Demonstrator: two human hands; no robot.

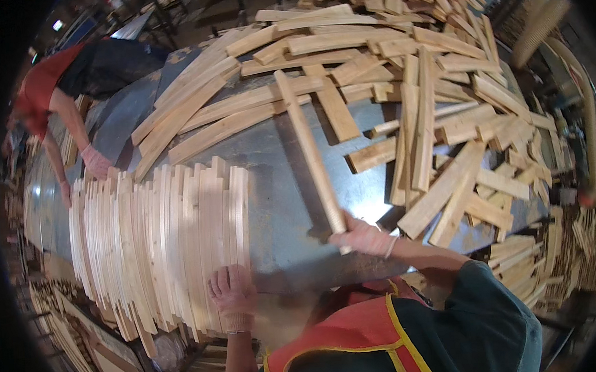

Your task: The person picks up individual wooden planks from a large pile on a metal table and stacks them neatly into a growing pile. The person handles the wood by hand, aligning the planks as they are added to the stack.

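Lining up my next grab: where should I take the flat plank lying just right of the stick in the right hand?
Probably the near end of the plank, coming from the person's side, fingers across its width: it lies broad face up, that end reaching onto bare tabletop, its far end among other planks. The right hand is gripping the stick.

Long pale wooden strip (307, 151), near end in the right hand (364, 239), slanting away forward-left, uneven-ended row of wooden slats (157, 229), packed closely, stretching leftward from the left hand (233, 291)
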